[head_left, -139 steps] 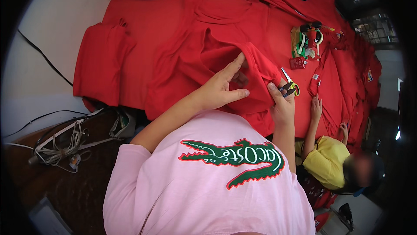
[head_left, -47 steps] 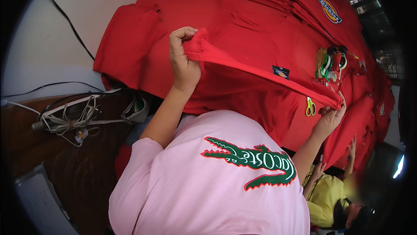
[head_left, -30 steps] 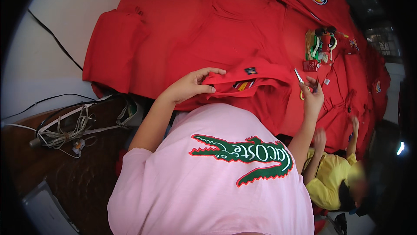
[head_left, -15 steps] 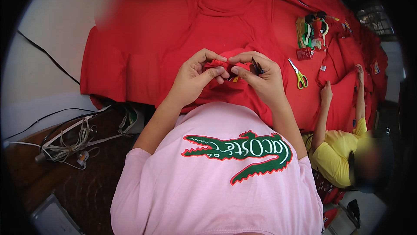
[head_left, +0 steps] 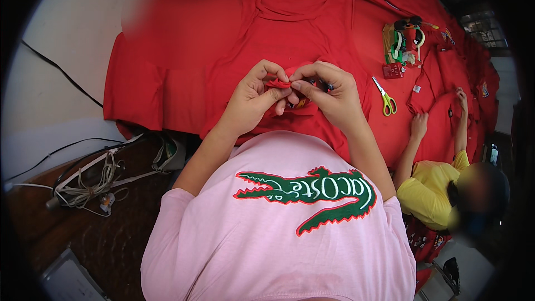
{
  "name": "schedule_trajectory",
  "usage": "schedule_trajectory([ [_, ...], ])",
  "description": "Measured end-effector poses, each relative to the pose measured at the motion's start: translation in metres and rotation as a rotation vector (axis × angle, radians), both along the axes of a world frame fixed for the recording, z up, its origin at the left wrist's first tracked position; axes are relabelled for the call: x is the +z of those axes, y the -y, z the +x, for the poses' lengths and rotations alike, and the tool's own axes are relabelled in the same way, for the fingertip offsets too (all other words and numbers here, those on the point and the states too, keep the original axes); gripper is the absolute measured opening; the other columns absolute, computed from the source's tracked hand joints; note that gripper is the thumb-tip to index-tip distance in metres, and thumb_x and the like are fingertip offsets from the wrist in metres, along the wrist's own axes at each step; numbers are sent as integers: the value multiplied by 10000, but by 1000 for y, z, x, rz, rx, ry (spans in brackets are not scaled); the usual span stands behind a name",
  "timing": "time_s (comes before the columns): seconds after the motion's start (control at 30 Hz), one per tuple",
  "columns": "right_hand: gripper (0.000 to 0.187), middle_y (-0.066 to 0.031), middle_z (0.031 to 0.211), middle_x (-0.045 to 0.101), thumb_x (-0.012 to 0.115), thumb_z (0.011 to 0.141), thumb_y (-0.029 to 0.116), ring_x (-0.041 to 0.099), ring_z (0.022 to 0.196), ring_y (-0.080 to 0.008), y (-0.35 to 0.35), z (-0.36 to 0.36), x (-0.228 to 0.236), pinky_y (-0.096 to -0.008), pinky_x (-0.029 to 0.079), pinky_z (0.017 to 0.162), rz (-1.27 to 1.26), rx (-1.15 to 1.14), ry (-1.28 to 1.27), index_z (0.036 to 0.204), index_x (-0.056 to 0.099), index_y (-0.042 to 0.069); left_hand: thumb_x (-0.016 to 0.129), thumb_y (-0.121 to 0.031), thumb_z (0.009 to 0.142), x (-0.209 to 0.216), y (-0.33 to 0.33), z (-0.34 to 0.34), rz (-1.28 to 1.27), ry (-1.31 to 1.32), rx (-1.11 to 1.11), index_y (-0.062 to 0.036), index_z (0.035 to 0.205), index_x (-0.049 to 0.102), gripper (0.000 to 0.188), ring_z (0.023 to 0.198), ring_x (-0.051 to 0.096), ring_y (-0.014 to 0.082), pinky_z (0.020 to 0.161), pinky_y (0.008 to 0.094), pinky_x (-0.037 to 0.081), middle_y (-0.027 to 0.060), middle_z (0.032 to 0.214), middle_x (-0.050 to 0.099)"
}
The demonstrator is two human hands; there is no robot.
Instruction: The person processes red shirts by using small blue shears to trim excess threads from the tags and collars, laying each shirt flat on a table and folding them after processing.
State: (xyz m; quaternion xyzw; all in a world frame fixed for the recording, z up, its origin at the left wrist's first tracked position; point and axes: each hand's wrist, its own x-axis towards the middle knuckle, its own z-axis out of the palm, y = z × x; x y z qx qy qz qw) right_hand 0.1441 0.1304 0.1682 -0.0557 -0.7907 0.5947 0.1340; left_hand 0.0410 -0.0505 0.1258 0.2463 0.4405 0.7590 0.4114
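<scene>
My left hand (head_left: pixel 253 98) and right hand (head_left: pixel 329 96) are together, fingertips pinched on a bunched fold of the red garment (head_left: pixel 281 85) — it lies spread on the table at 12 o'clock from my chest. Scissors (head_left: pixel 384 99) at 3 o'clock of my right hand. Another person's hands (head_left: pixel 418 125) further right — flat on red cloth.

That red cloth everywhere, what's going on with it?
A person in a pink shirt pinches a bunched fold of a red garment between the left hand and right hand, close to the chest. Green-handled scissors lie to the right. Beside them, a co-worker in yellow handles more red cloth.
</scene>
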Motion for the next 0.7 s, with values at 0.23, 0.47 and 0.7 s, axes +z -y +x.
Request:
schedule_trajectory([
  [0.23, 139, -46, 847, 659, 684, 888, -9, 614, 687, -131, 3, 2, -17, -273, 505, 639, 270, -187, -129, 1018, 655, 32, 608, 15, 1015, -7, -6, 0, 27, 83, -20, -96, 1110, 512, 176, 715, 624, 98, 667, 229, 511, 90, 966, 699],
  [0.47, 112, -3, 843, 606, 635, 1014, 83, 523, 733, -56, -1, 16, -27, -223, 452, 662, -146, -306, 32, 1083, 611, -3, 654, -2, 990, -8, -12, -1, 3, 139, 141, -113, 1110, 569, 184, 969, 651, 121, 880, 290, 538, 47, 1074, 673],
  [0.7, 246, -27, 859, 630, 714, 996, 165, 566, 751, -70, 19, 22, -21, -244, 480, 672, -114, -246, 70, 1159, 639, -3, 669, 8, 977, -5, -17, 0, -12, 191, 143, -77, 1089, 581, 166, 1008, 648, 118, 967, 272, 525, 46, 1103, 655],
])
